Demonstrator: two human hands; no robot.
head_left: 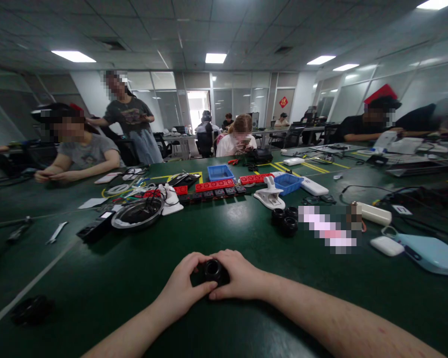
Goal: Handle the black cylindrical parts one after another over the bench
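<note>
Between my hands is a black, round part with a hollow centre (pixel 212 269), its opening turned up toward me, low over the green tabletop. My left hand (pixel 182 281) curls round its left side, thumb at the near edge. From the right, my right hand (pixel 242 275) wraps the other side, and the thumbs almost meet in front. The fingers hide much of the part's lower body, so its exact kind is unclear. Similar black round parts (pixel 285 220) stand in a cluster farther off to the right. Another dark round part (pixel 32 310) lies at the near left.
Across the green table (pixel 224 223) run red power strips (pixel 214 185), with blue trays (pixel 287 184) behind. A white clamp stand (pixel 270 194), a metal bowl (pixel 138 214), a wrench (pixel 56 232) and a light blue case (pixel 433 253) lie around. Several people sit or stand beyond.
</note>
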